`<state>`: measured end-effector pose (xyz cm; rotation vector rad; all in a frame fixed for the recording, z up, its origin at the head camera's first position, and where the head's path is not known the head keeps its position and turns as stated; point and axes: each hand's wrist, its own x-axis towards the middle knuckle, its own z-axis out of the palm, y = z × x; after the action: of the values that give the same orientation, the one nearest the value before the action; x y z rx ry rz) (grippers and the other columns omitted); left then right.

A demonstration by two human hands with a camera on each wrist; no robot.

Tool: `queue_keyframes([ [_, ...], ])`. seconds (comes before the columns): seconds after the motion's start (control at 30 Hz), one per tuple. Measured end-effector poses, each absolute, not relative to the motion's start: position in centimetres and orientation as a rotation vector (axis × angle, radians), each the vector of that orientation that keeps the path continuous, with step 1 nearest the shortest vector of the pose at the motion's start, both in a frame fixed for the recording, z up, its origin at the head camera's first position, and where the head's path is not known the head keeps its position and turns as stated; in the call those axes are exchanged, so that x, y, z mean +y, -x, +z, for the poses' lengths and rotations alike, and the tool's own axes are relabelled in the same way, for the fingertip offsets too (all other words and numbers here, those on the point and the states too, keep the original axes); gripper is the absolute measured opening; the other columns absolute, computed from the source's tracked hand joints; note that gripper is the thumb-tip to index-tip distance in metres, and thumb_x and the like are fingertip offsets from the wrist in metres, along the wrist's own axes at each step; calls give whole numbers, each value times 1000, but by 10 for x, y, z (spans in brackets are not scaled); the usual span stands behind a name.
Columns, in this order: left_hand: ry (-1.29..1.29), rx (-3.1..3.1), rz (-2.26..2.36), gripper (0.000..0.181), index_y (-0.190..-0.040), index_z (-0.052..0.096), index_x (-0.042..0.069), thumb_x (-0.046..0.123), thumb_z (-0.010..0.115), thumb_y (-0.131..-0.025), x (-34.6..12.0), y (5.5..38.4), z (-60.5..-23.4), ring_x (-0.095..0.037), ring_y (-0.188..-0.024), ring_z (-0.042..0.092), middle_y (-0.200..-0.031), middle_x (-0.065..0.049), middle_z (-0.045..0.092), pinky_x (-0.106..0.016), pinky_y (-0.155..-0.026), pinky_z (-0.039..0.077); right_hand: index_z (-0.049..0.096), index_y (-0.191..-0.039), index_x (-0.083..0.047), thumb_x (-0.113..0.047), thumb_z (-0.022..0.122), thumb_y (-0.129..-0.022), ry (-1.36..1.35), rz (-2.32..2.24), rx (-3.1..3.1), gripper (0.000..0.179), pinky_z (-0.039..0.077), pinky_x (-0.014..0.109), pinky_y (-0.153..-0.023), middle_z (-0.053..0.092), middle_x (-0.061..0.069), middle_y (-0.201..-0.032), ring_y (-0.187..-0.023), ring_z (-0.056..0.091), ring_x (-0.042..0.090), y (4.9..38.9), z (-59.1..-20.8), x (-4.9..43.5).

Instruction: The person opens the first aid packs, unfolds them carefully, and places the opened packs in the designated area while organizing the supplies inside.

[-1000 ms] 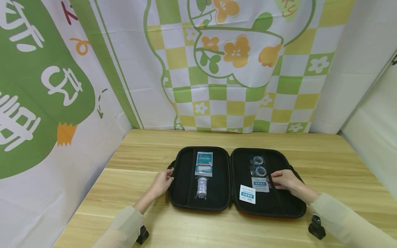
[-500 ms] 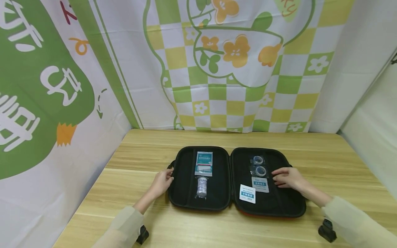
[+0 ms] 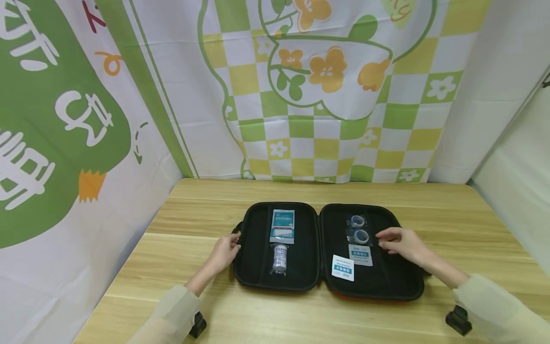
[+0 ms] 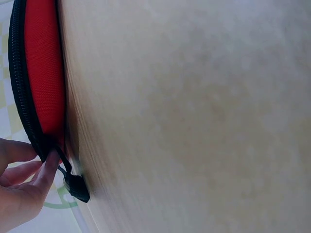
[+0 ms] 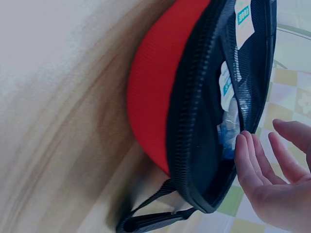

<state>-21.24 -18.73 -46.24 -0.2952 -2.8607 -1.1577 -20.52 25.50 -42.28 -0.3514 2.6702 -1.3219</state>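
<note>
A black-lined case (image 3: 302,258) with a red shell lies unfolded on the table. My left hand (image 3: 225,252) pinches its left rim near the zipper pull (image 4: 77,188). Over the right half, my right hand (image 3: 404,246) hovers with extended fingers and holds nothing. Just left of those fingers are two wrapped tape rolls (image 3: 361,236), one behind the other. Below them lie two white-and-blue packets (image 3: 343,268), the upper one partly under the mesh. The left half carries a green-and-white packet (image 3: 282,224) above a wrapped white roll (image 3: 280,258).
The wooden table (image 3: 275,320) runs back to a patterned curtain (image 3: 301,143). A black strap handle (image 5: 155,218) sticks out from the case's right side. Black wrist devices (image 3: 459,320) sit below both sleeves.
My right hand has let go of the dark elastic band in the right half and moved slightly right and up. The band now lies flat. My left hand stays on the rim.
</note>
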Motion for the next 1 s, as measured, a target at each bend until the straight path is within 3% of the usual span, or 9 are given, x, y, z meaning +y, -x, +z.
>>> queue_keyframes([
  [0.43,287,-2863,-1162,33,-112,51,-16,-8,55,-80,-187,212,-462,-28,-81,59,-95,-24,60,-32,-65,51,60,-101,9,-6,62,-80,628,-1206,2615,26,50,24,-64,61,18,-94,-79,59,23,204,-412,230],
  [0.73,281,-2868,-1157,33,-112,51,-16,-8,54,-81,-187,212,-462,-28,-82,59,-96,-25,59,-31,-64,51,59,-101,10,-4,63,-77,765,-1155,2543,28,49,22,-62,62,18,-92,-76,58,16,208,-418,215],
  [1.0,286,-2868,-1168,33,-113,50,-16,-8,54,-81,-188,212,-463,-28,-82,59,-97,-25,59,-31,-64,51,60,-102,7,-5,66,-75,826,-1046,2550,30,48,22,-62,62,15,-93,-77,58,20,208,-421,202],
])
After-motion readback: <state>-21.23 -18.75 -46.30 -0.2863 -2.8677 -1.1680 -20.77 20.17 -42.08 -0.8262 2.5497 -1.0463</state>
